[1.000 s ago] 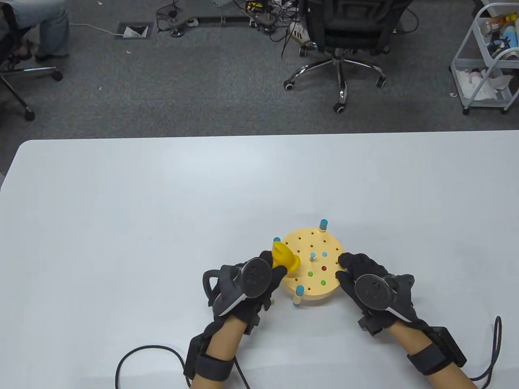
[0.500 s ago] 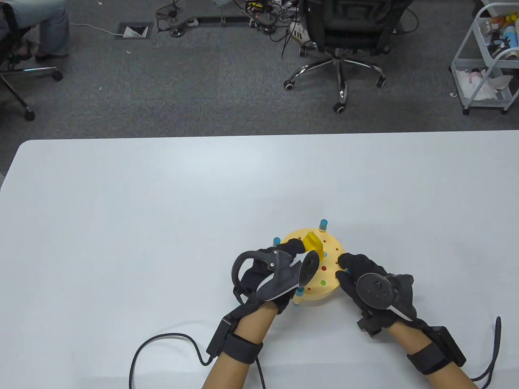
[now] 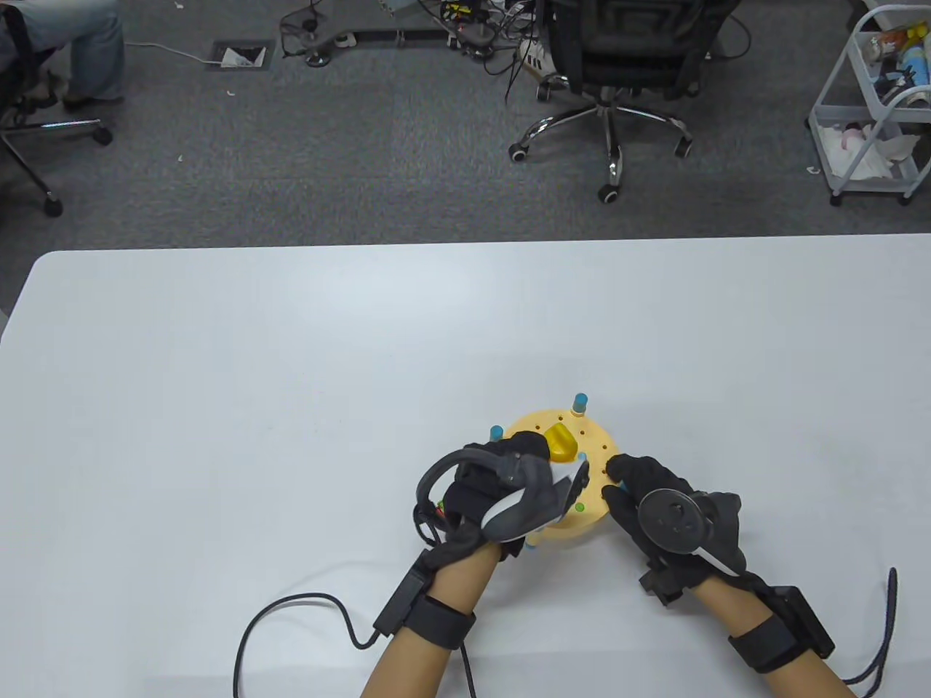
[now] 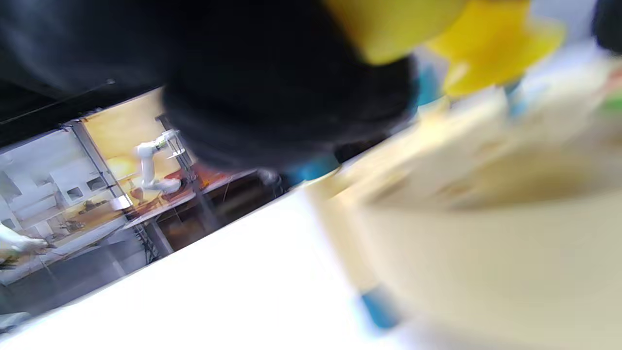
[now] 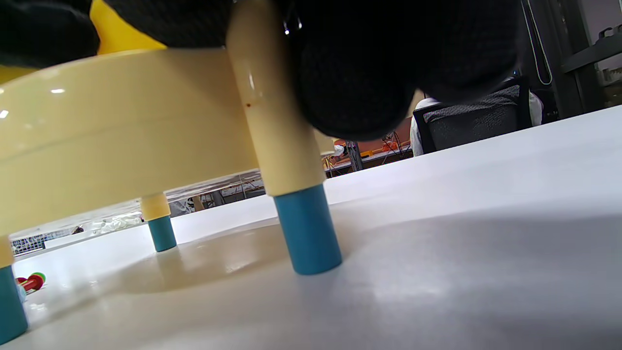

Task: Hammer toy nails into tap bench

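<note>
The round cream tap bench [image 3: 593, 443] on blue-tipped legs stands near the table's front. My left hand [image 3: 527, 447] grips a yellow toy hammer [image 3: 561, 443], whose head is low over the bench top beside a blue nail [image 3: 582, 456]. A green nail [image 3: 580, 507] shows flush near the front. My right hand [image 3: 617, 480] grips the bench's right edge. In the blurred left wrist view the hammer [image 4: 491, 48] hangs just above the bench [image 4: 486, 233]. The right wrist view shows my gloved fingers [image 5: 359, 73] on the rim [image 5: 121, 131] by a leg [image 5: 291, 160].
Loose red and green nails [image 3: 437, 507] lie on the table under my left hand; the right wrist view also catches these loose nails [image 5: 30, 281]. A black cable [image 3: 291, 618] loops near the left forearm. Office chairs and a white cart [image 3: 873, 109] stand on the floor beyond the table.
My left hand swung the hammer from the bench's left rim over the top and down toward the blue nail. The right hand stayed on the bench edge.
</note>
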Tool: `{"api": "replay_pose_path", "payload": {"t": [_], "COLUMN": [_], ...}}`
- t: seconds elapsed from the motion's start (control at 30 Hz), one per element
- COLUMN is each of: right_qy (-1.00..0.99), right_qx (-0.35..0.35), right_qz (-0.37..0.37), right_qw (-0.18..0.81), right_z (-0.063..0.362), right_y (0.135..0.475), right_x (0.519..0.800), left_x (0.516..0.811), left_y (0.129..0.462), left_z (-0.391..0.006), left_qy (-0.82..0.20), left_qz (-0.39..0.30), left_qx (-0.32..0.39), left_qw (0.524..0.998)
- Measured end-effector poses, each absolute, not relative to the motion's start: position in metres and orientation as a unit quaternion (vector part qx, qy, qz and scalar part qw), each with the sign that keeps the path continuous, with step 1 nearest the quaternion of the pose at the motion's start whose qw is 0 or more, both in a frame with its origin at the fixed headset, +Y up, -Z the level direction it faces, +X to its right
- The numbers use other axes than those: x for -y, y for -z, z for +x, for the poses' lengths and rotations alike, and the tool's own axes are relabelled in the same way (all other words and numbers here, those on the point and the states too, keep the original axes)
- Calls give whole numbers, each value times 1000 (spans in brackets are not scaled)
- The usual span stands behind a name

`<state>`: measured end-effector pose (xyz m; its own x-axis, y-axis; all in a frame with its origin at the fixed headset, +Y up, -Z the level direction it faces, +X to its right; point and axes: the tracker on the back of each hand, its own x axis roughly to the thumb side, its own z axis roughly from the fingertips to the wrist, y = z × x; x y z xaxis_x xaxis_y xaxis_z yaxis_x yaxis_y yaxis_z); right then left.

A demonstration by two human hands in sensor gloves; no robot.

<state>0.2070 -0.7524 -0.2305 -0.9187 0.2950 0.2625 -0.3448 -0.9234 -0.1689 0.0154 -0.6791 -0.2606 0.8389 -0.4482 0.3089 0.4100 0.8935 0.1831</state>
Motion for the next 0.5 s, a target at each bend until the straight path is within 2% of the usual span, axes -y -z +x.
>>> {"api": "replay_pose_path", "payload": {"t": [0.03,0.07,0.13,0.17,0.2,0.23,0.27,0.33,0.43,0.5], "right_qy": [-974,-974,-973,-974,-974,-974,-975,-975,-974,-974], "right_qx": [106,105,105,105,105,105,102,103,101,101], "right_qz": [117,117,117,117,116,116,113,115,115,115], "right_qw": [164,166,167,166,164,163,161,162,164,165], "right_z": [207,207,207,207,207,206,206,206,206,206], "right_y": [231,231,231,231,231,231,231,231,231,231], "right_x": [753,753,753,753,753,752,752,753,753,753], "left_x": [673,660,653,675,707,688,684,662,641,641], "left_y": [259,252,249,261,275,267,265,254,250,248], "left_z": [17,11,4,12,19,24,17,9,-13,-25], "left_qy": [185,143,34,11,140,241,234,132,-18,-14], "left_qz": [123,196,221,117,-35,-5,51,238,225,222], "left_qx": [199,177,196,261,194,168,237,216,192,177], "left_qw": [955,954,955,958,970,956,941,938,955,959]}}
